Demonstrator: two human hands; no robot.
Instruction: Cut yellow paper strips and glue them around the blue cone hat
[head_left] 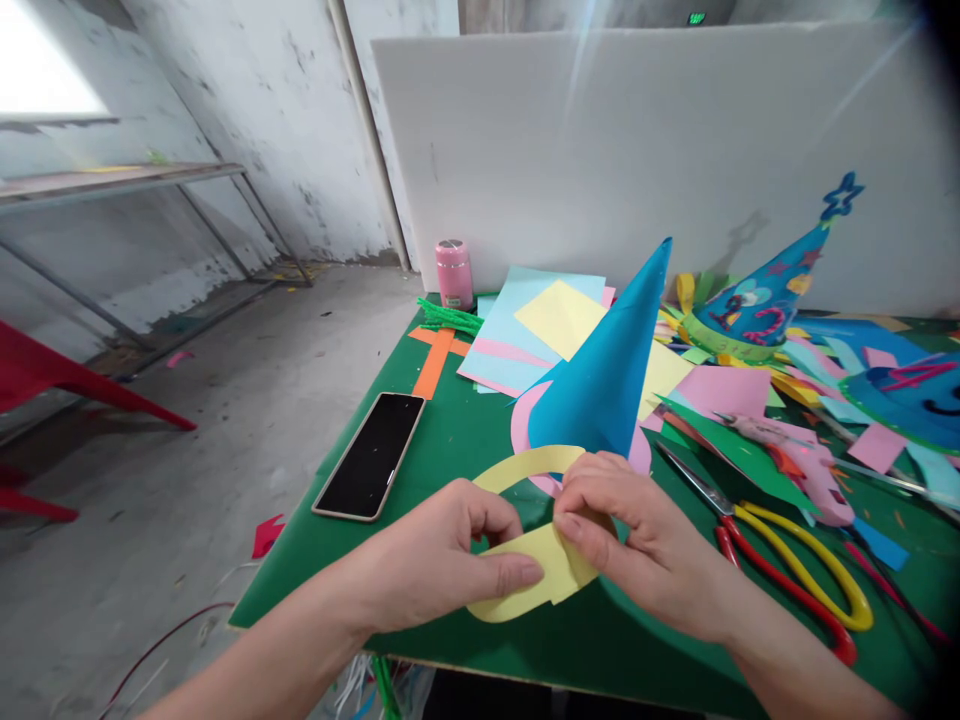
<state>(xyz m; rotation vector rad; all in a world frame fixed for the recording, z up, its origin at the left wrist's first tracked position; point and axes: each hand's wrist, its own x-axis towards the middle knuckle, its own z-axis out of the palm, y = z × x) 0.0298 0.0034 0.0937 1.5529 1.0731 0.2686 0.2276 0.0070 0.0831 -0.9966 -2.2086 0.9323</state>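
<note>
A yellow paper band [551, 560], bent into a loop with its ends overlapping at the front, is held above the table's near edge. My left hand [457, 555] pinches its left front part, thumb outside. With thumb and fingers, my right hand [619, 530] grips the band on the right, near the overlap. Just behind the loop stands a blue paper cone [600, 385] with a pink paper brim [523, 420]. To the right of my right hand lie scissors [757, 540] with red and yellow handles.
A black-screened phone [371, 455] lies at the green table's [442, 460] left side. Behind are paper sheets [499, 320], green pipe cleaners [454, 318] and a pink bottle [454, 273]. A pink glue gun [817, 475], a decorated cone hat [765, 295] and paper scraps crowd the right.
</note>
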